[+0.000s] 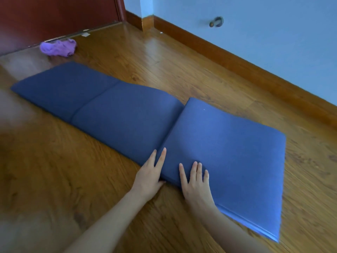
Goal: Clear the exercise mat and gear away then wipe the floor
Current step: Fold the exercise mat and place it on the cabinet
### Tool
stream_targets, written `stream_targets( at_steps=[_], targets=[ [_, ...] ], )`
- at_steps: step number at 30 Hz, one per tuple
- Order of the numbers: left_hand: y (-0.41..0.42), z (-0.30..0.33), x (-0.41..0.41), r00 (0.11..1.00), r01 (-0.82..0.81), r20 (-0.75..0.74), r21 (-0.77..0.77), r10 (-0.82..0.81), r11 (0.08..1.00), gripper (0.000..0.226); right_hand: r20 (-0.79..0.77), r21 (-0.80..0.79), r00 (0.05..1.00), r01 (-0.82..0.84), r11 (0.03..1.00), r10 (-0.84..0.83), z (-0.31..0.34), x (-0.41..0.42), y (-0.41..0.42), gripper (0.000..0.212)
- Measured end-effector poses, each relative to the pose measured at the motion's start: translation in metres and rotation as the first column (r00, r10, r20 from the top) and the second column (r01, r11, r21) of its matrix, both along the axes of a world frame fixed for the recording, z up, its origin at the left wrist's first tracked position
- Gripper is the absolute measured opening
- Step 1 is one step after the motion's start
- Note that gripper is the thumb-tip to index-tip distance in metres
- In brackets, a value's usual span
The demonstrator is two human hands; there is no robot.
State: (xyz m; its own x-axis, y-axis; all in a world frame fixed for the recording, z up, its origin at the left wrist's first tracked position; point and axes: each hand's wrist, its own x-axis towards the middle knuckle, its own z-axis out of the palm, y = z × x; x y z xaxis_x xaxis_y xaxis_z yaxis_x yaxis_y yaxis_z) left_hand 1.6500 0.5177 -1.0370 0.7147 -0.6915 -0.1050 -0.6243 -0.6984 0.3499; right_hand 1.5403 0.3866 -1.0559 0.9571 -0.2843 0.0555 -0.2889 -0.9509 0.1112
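The blue mat (127,110) lay on the wooden floor (54,170), its near section seemingly folded double. Left hand (150,175) and right hand (196,181) pressed it, fingers straight; released, the fold could spring open.

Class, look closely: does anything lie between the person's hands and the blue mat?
Nothing visible does. The left hand and right hand already rest flat on the mat at its near fold. The purple cloth lies apart by the door.
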Motion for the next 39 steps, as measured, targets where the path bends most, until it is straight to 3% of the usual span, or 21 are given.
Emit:
stream_targets(
  at_steps=[3, 7, 11, 14, 18, 20, 23, 29, 31, 34, 36, 39],
  targets=[
    [0.010, 0.006, -0.004, 1.000, 0.002, -0.014, -0.018, -0.003, 1.000, 0.097, -0.144, 0.022, 0.985, 0.095, 0.995, -0.091, 0.009, 0.017, 0.015, 0.071],
    [0.035, 0.011, -0.012, 0.996, -0.029, -0.086, -0.119, 0.018, 0.993, 0.082, -0.124, 0.085, 0.988, 0.097, 0.992, -0.086, 0.015, 0.009, 0.015, 0.098],
    [0.055, 0.017, -0.016, 0.987, -0.140, -0.106, -0.202, 0.120, 0.969, 0.071, -0.072, 0.065, 0.996, -0.040, 0.997, 0.044, 0.016, -0.008, -0.002, 0.094],
    [0.060, 0.025, -0.016, 0.992, -0.125, -0.041, -0.185, 0.119, 0.975, 0.072, -0.038, 0.078, 0.995, -0.089, 0.993, 0.093, 0.030, -0.010, -0.010, 0.093],
    [0.048, 0.040, -0.009, 0.991, -0.075, 0.100, -0.180, 0.094, 0.981, 0.075, 0.190, 0.096, 0.975, -0.137, 0.986, 0.117, 0.066, -0.007, -0.025, 0.082],
    [0.032, 0.053, -0.004, 0.982, -0.084, 0.146, -0.210, 0.116, 0.974, 0.076, 0.314, 0.103, 0.946, -0.123, 0.987, 0.085, 0.085, -0.006, -0.033, 0.064],
    [0.000, 0.080, 0.008, 0.969, -0.065, 0.216, -0.248, 0.121, 0.967, 0.077, 0.415, 0.208, 0.910, -0.089, 0.974, -0.005, 0.111, -0.009, -0.043, 0.056],
    [-0.050, 0.124, 0.024, 0.975, -0.005, 0.220, -0.160, 0.040, 0.987, 0.069, 0.557, 0.319, 0.822, -0.084, 0.944, -0.116, 0.138, -0.039, -0.058, 0.059],
    [-0.058, 0.138, 0.018, 0.982, -0.018, 0.183, -0.195, 0.054, 0.981, 0.062, 0.553, 0.336, 0.815, -0.027, 0.942, -0.174, 0.145, -0.046, -0.056, 0.073],
    [-0.069, 0.157, 0.006, 0.983, 0.000, 0.176, -0.243, 0.044, 0.970, 0.054, 0.450, 0.266, 0.877, 0.049, 0.963, -0.169, 0.152, -0.044, -0.044, 0.102],
    [-0.078, 0.166, -0.002, 0.979, 0.033, 0.204, -0.257, 0.021, 0.966, 0.053, 0.440, 0.220, 0.880, 0.088, 0.972, -0.180, 0.156, -0.032, -0.038, 0.104],
    [-0.089, 0.177, -0.013, 0.984, 0.053, 0.180, -0.328, 0.008, 0.943, 0.060, 0.521, 0.343, 0.808, 0.096, 0.934, -0.274, 0.158, -0.018, -0.036, 0.093]
  ],
)
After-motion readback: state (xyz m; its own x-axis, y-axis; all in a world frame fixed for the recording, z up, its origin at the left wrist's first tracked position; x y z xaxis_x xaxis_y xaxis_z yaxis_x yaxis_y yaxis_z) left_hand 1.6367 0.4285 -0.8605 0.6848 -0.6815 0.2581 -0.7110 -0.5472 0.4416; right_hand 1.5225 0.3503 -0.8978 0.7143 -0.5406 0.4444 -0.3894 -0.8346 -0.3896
